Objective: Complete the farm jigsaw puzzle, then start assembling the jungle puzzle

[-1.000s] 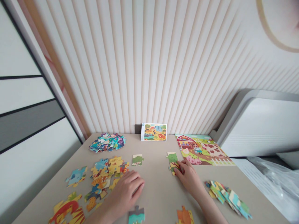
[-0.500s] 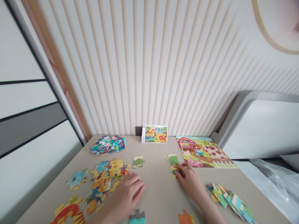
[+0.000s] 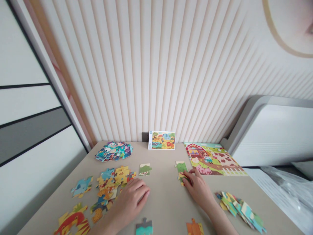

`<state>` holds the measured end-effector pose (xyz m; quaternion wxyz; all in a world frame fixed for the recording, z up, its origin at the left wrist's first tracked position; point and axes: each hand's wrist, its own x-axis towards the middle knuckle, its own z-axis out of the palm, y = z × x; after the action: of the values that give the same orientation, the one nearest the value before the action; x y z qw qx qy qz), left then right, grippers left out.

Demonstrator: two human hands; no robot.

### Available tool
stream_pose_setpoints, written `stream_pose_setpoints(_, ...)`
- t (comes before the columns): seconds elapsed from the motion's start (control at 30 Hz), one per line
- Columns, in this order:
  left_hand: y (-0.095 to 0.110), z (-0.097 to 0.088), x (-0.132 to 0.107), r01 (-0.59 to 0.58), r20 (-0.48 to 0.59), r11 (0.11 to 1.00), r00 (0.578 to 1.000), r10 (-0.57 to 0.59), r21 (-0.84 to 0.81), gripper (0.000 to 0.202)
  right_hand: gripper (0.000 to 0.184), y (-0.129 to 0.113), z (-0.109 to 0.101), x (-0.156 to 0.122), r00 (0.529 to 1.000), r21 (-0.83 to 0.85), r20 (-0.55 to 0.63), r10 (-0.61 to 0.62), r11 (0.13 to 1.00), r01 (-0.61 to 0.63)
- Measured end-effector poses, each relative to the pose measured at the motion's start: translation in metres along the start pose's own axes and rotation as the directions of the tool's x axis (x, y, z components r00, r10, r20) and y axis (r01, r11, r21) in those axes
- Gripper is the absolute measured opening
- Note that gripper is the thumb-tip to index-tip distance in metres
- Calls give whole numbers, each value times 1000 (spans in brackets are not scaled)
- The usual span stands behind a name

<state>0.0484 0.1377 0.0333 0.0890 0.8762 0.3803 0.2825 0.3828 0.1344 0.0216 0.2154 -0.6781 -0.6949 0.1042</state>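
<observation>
"What colours are on that puzzle piece [image 3: 181, 167]?"

"Green over cream, with a little red and yellow lower down."

"And the farm puzzle [image 3: 214, 160]?"

"Red barn, green grass, brown blotches on cream."

"The wall panel [image 3: 156, 71]?"

"Cream, with fine tan stripes."

Picture card [image 3: 161, 140] against wall [image 3: 137, 81], farm jigsaw [image 3: 212, 160] right of it, loose pieces [image 3: 110, 186] left

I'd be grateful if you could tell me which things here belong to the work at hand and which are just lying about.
In use: right hand on the green puzzle pieces; left hand beside the yellow puzzle pieces.

Lying about: assembled farm puzzle; picture card against the wall; teal puzzle pile; plastic sheeting.
</observation>
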Motion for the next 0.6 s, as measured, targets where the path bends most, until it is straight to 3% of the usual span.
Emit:
stream_pose_setpoints(0.23, -15, -4, -1, 21, -10, 999, 1000, -21, 33, 21, 37, 4, 3, 1, 994, -3, -102, -43, 999, 43)
stream_pose_setpoints(0.6, -43, -25, -9, 124, -87, 984, 990, -113, 130, 22, 37, 30, 16, 11, 980, -53, -113, -162, 986, 156)
